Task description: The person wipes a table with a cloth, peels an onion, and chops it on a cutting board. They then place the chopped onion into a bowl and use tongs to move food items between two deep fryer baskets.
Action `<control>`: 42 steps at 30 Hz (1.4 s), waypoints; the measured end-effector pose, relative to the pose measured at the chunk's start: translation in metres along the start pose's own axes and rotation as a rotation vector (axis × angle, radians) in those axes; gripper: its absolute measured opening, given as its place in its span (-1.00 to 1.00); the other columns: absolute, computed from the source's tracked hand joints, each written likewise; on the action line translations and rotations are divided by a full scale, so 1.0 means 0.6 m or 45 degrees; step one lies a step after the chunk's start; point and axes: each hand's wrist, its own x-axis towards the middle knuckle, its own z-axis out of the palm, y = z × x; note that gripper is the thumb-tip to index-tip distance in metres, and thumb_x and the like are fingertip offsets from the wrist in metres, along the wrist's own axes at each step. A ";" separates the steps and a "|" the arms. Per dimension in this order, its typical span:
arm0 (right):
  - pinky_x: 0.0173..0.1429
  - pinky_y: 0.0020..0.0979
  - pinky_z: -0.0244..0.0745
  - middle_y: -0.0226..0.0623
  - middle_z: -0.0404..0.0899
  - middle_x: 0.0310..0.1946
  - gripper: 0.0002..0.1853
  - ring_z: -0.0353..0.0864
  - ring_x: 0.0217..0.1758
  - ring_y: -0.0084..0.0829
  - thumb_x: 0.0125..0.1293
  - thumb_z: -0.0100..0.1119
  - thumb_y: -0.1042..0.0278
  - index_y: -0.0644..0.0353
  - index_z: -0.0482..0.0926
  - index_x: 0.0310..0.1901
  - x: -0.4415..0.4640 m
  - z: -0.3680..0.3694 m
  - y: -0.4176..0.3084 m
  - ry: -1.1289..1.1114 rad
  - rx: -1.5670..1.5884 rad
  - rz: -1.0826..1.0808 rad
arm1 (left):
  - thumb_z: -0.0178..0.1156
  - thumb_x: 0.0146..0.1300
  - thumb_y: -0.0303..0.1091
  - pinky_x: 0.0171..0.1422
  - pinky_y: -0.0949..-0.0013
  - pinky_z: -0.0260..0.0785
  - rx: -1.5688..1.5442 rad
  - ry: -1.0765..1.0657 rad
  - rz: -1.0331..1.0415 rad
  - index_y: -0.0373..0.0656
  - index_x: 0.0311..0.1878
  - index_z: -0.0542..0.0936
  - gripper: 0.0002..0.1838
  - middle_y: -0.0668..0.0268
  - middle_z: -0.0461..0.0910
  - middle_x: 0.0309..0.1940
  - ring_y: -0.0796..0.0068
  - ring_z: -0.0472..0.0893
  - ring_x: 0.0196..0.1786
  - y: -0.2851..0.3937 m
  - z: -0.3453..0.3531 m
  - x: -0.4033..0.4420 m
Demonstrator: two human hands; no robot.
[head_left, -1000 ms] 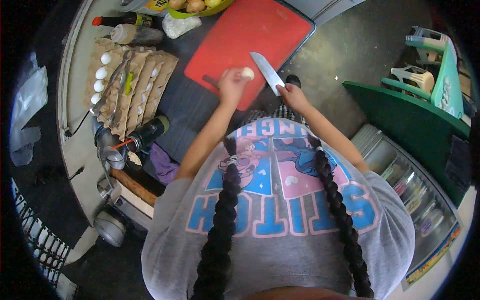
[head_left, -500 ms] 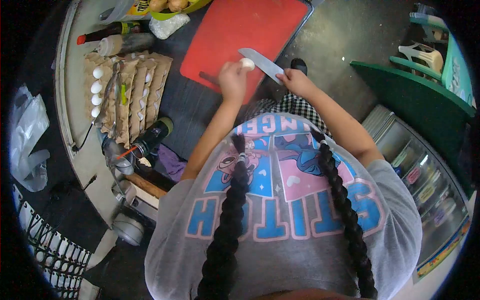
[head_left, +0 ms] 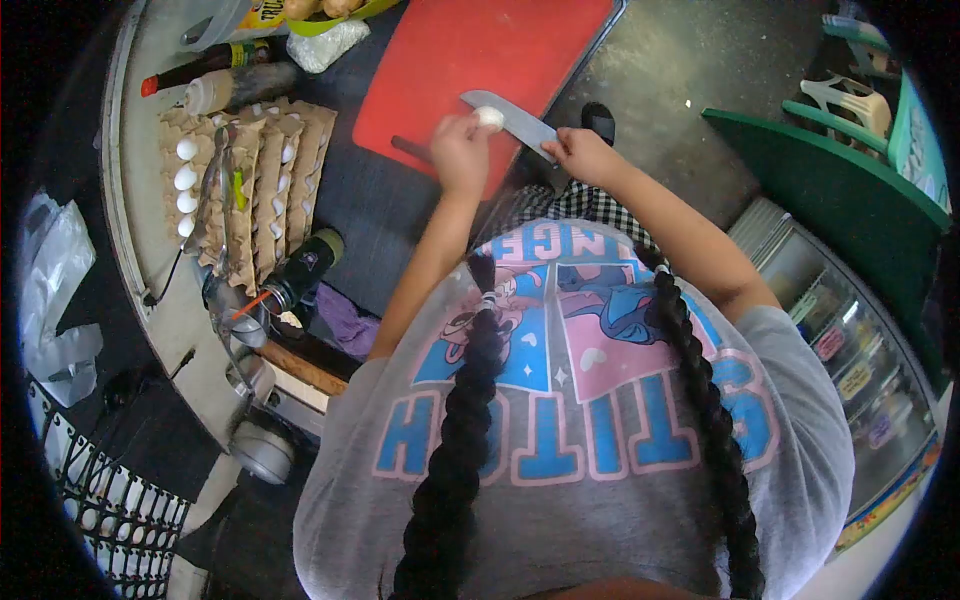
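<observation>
My left hand (head_left: 461, 150) pinches a small round white food item (head_left: 489, 118) over the red cutting board (head_left: 455, 60); whether it is garlic, onion or egg is unclear. My right hand (head_left: 588, 156) is closed round the handle of a broad kitchen knife (head_left: 525, 128). Its blade points up and left, lying right beside the white item; I cannot tell whether the edge is in it. A dark narrow handle-like strip (head_left: 411, 150) lies on the board, its end hidden by my left hand.
On the left stand egg trays (head_left: 272, 190) with several white eggs, tongs (head_left: 222, 180), a red-capped bottle (head_left: 195, 77), a sauce bottle (head_left: 240, 88) and a dark jar (head_left: 308, 262). A wrapped white bundle (head_left: 328, 45) sits behind. At right are a green partition (head_left: 800, 160) and a glass-topped case (head_left: 850, 360).
The view has shifted slightly. The knife's blade has moved a little across the white item, and both hands keep their holds.
</observation>
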 end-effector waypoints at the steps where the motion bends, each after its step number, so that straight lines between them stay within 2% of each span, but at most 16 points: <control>1: -0.04 0.02 0.52 0.18 0.64 -0.32 -0.57 0.64 -0.15 0.18 0.43 0.11 0.03 0.35 0.62 -0.26 -0.009 -0.008 -0.006 -0.064 -0.005 0.056 | 0.44 -0.02 -0.49 -0.17 0.17 0.46 -0.029 0.012 -0.015 -0.32 -0.29 0.72 -0.80 0.10 0.63 -0.38 0.12 0.64 -0.27 0.000 0.004 -0.003; 5: -0.02 0.02 0.52 0.20 0.65 -0.30 -0.57 0.65 -0.14 0.18 0.41 0.12 0.04 0.36 0.63 -0.23 -0.044 -0.024 0.002 -0.175 0.015 0.130 | 0.45 0.01 -0.45 -0.18 0.15 0.44 -0.115 0.007 -0.086 -0.31 -0.28 0.71 -0.80 0.10 0.63 -0.37 0.12 0.62 -0.29 0.017 0.004 -0.014; 7: -0.25 -0.04 0.44 0.13 0.58 -0.49 -0.56 0.62 -0.37 0.10 0.45 0.14 0.05 0.35 0.56 -0.36 -0.023 -0.009 0.003 0.002 -0.026 -0.008 | 0.46 0.01 -0.43 -0.19 0.15 0.44 -0.053 0.002 -0.037 -0.31 -0.29 0.70 -0.79 0.10 0.62 -0.38 0.12 0.61 -0.30 0.012 0.004 -0.010; 11: -0.26 -0.03 0.44 0.12 0.57 -0.50 -0.55 0.62 -0.37 0.09 0.45 0.14 0.04 0.36 0.55 -0.37 0.006 0.007 -0.019 0.030 -0.026 -0.024 | 0.49 0.00 -0.40 -0.19 0.15 0.43 0.016 0.025 0.008 -0.32 -0.30 0.69 -0.76 0.12 0.60 -0.39 0.13 0.60 -0.30 0.015 0.002 -0.009; 13: 0.00 0.06 0.52 0.21 0.65 -0.30 -0.56 0.66 -0.14 0.17 0.42 0.12 0.03 0.38 0.64 -0.21 -0.001 -0.014 -0.046 -0.151 0.029 0.143 | 0.49 -0.01 -0.40 -0.19 0.14 0.43 0.013 0.043 -0.006 -0.31 -0.30 0.69 -0.75 0.12 0.59 -0.38 0.13 0.60 -0.29 0.027 -0.006 -0.006; 17: -0.02 0.05 0.52 0.19 0.66 -0.30 -0.56 0.66 -0.14 0.16 0.42 0.11 0.03 0.37 0.63 -0.20 -0.039 -0.033 -0.024 -0.079 -0.085 0.014 | 0.50 -0.02 -0.39 -0.19 0.15 0.43 0.013 0.050 -0.069 -0.29 -0.29 0.69 -0.75 0.13 0.59 -0.37 0.14 0.60 -0.29 0.037 -0.009 -0.004; 20: -0.04 0.04 0.53 0.17 0.66 -0.30 -0.56 0.66 -0.15 0.15 0.43 0.11 0.02 0.35 0.63 -0.20 -0.090 -0.081 -0.007 -0.205 -0.153 0.135 | 0.50 -0.01 -0.41 -0.16 0.15 0.44 -0.008 0.010 -0.099 -0.31 -0.29 0.68 -0.75 0.11 0.60 -0.35 0.14 0.61 -0.27 0.026 -0.005 -0.011; 22: -0.20 0.01 0.44 0.17 0.58 -0.44 -0.54 0.60 -0.30 0.16 0.45 0.11 0.00 0.34 0.55 -0.32 -0.097 -0.091 0.008 -0.001 -0.051 0.135 | 0.47 0.00 -0.44 -0.15 0.15 0.45 -0.008 0.023 -0.091 -0.32 -0.31 0.69 -0.79 0.10 0.60 -0.35 0.13 0.61 -0.27 0.036 -0.009 -0.013; 23: -0.20 0.01 0.44 0.17 0.58 -0.44 -0.54 0.60 -0.30 0.16 0.45 0.11 0.00 0.34 0.55 -0.32 -0.088 -0.090 0.013 0.000 -0.052 0.134 | 0.44 0.02 -0.47 -0.14 0.14 0.45 -0.007 0.034 -0.084 -0.32 -0.32 0.69 -0.83 0.09 0.61 -0.35 0.11 0.62 -0.26 0.041 -0.011 -0.015; 26: -0.01 0.01 0.52 0.18 0.66 -0.27 -0.55 0.66 -0.12 0.14 0.44 0.09 0.01 0.34 0.63 -0.17 -0.044 -0.090 -0.026 -0.037 -0.158 0.123 | 0.36 0.05 -0.51 -0.12 0.14 0.46 0.107 -0.004 -0.006 -0.32 -0.37 0.70 -0.91 0.07 0.61 -0.35 0.09 0.62 -0.24 0.037 -0.019 -0.022; 29: -0.01 0.01 0.53 0.18 0.66 -0.26 -0.55 0.67 -0.11 0.13 0.44 0.09 0.01 0.34 0.64 -0.14 -0.027 -0.081 -0.036 -0.174 -0.193 0.118 | 0.31 0.06 -0.52 -0.10 0.14 0.46 0.087 -0.018 -0.020 -0.31 -0.40 0.71 -0.94 0.07 0.61 -0.37 0.07 0.62 -0.24 0.044 -0.019 -0.029; 33: 0.00 0.01 0.53 0.16 0.67 -0.26 -0.55 0.67 -0.11 0.12 0.43 0.09 0.00 0.33 0.65 -0.13 -0.027 -0.088 -0.034 -0.149 -0.165 0.062 | 0.32 0.07 -0.51 -0.09 0.15 0.47 0.075 -0.007 0.008 -0.31 -0.37 0.71 -0.92 0.07 0.62 -0.36 0.07 0.64 -0.23 0.051 -0.018 -0.026; 35: 0.02 0.00 0.54 0.15 0.67 -0.25 -0.56 0.68 -0.11 0.10 0.43 0.09 0.02 0.33 0.66 -0.12 -0.010 -0.094 -0.044 -0.130 -0.299 0.008 | 0.38 0.03 -0.55 -0.18 0.23 0.51 0.137 0.040 0.102 -0.32 -0.34 0.72 -0.91 0.10 0.66 -0.37 0.16 0.66 -0.32 0.048 -0.018 -0.015; 42: 0.03 -0.01 0.55 0.14 0.67 -0.25 -0.58 0.68 -0.11 0.09 0.41 0.09 0.06 0.35 0.66 -0.12 0.024 -0.074 -0.082 -0.114 -0.266 -0.006 | 0.37 0.03 -0.58 -0.18 0.24 0.51 0.049 0.065 0.081 -0.32 -0.38 0.72 -0.93 0.10 0.66 -0.38 0.15 0.66 -0.32 0.043 -0.022 -0.002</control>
